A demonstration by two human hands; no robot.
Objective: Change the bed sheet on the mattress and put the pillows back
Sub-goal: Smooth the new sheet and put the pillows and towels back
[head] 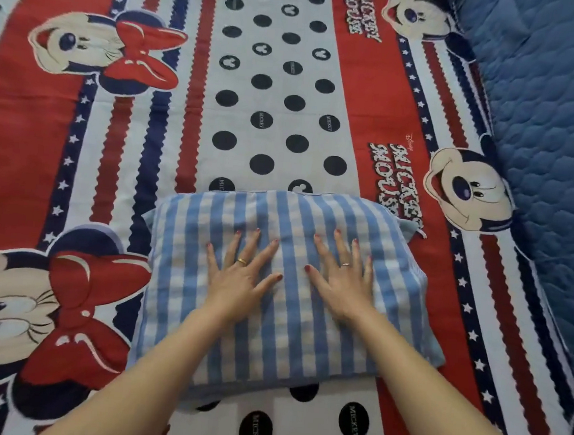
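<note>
hidden: bed sheet (280,107) runs off every edge of the frame; mattress edge not visible; sheet under the pillow covered; arms cut off at bottom
blur: left side of frame soft, print detail there smeared
pillow (269,336): lies flat on the sheet, low centre; soft, puffy rectangle, blue-and-white striped woven cover, dented under the palms
left hand (239,282): flat on the pillow, fingers straight and spread, gripping nothing; ring on one finger
right hand (342,287): same, just beside the left; ring too
sheet: smooth printed cotton, red/navy zigzag stripes, black dots, cartoon mice
quilt (544,117): blue, stitched padding, along right edge
</note>
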